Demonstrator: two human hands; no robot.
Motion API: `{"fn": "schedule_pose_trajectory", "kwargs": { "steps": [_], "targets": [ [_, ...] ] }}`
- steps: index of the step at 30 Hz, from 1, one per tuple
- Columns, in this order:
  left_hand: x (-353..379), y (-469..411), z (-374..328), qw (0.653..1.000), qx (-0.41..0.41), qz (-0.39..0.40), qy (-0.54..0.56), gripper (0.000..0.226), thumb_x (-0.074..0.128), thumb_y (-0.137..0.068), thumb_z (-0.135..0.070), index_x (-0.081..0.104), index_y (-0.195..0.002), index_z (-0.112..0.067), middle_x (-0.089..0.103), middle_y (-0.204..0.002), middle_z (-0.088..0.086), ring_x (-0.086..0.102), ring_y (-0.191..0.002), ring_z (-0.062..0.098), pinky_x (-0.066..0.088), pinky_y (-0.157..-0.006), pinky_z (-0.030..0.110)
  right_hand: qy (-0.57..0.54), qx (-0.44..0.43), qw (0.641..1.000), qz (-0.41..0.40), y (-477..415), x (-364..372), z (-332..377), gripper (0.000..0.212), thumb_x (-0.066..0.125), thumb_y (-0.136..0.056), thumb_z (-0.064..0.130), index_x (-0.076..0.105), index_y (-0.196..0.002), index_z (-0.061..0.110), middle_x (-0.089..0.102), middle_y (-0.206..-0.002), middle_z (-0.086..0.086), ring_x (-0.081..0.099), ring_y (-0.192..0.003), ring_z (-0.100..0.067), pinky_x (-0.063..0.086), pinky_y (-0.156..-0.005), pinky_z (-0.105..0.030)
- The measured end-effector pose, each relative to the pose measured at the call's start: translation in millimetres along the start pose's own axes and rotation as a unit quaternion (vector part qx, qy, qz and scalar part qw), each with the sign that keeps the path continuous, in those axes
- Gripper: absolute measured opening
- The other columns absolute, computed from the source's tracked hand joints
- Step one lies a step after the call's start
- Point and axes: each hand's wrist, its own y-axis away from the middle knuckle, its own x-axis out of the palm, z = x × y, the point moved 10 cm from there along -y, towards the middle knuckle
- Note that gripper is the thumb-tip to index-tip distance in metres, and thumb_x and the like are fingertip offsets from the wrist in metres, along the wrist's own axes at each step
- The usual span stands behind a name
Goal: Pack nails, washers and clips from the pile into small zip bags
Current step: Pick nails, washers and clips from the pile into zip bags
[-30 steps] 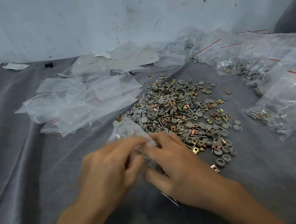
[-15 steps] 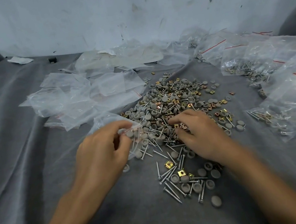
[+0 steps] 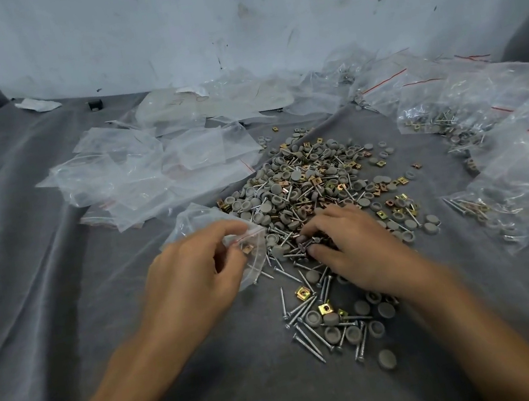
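From the head camera: pinches a small zip bag point(image 3: 204, 221) at its red-striped mouth with the left grip point(image 3: 195, 272), just left of the pile point(image 3: 308, 180) on the counter point(image 3: 65, 298). Has one brass clip point(image 3: 247, 248) inside, perhaps a nail too, though hard to tell through the plastic. Digs into the pile's near edge with the right grip point(image 3: 359, 248), fingers curled over nails and washers; cannot tell whether anything is pinched. Shows several filled bags point(image 3: 528, 181) at right and empty bags point(image 3: 149, 176) at left. Judged well short of finished, with most of the pile unpacked.
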Motion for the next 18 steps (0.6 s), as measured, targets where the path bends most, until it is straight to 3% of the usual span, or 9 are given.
{"fn": "schedule_pose_trajectory", "kwargs": {
  "steps": [4, 9, 15, 18],
  "targets": [
    [4, -1, -1, 1.000, 0.005, 0.008, 0.007, 0.024, 0.067, -0.092, -0.023, 0.072, -0.110, -0.039, 0.059, -0.069, -0.026, 0.054, -0.057, 0.006, 0.043, -0.059, 0.028, -0.005, 0.000, 1.000, -0.002, 1, -1, 0, 0.020, 0.058, -0.099, 0.043, 0.059, -0.116, 0.032, 0.052, -0.117, 0.016, 0.042, -0.113, -0.010, 0.036, -0.097, -0.032],
    [6, -1, 0, 1.000, 0.003, 0.009, 0.012, 0.022, 0.064, -0.092, -0.027, 0.072, -0.110, -0.038, 0.059, -0.069, -0.026, 0.053, -0.057, 0.006, 0.045, -0.059, 0.030, -0.037, -0.011, 0.999, 0.006, 2, 2, 6, 0.008, 0.059, -0.099, 0.043, 0.054, -0.104, 0.038, 0.054, -0.111, 0.016, 0.043, -0.112, -0.011, 0.038, -0.097, -0.034],
    [10, -1, 3, 0.999, -0.001, 0.021, 0.024, 0.021, 0.067, -0.093, -0.028, 0.071, -0.110, -0.038, 0.061, -0.072, -0.018, 0.058, -0.063, 0.008, 0.050, -0.062, 0.033, -0.091, -0.004, 0.996, -0.023, 5, -8, 8, 0.021, 0.056, -0.101, 0.038, 0.064, -0.120, 0.034, 0.063, -0.109, 0.015, 0.050, -0.110, -0.011, 0.045, -0.091, -0.038],
    [14, -2, 6, 0.998, -0.009, 0.036, 0.041, 0.020, 0.066, -0.094, -0.032, 0.069, -0.112, -0.039, 0.062, -0.069, -0.016, 0.060, -0.064, 0.006, 0.052, -0.063, 0.034, -0.126, 0.027, 0.991, -0.046, 7, -13, -4, 0.029, 0.060, -0.100, 0.036, 0.058, -0.129, 0.037, 0.065, -0.110, 0.013, 0.059, -0.101, -0.008, 0.049, -0.084, -0.031]
  ]
}}
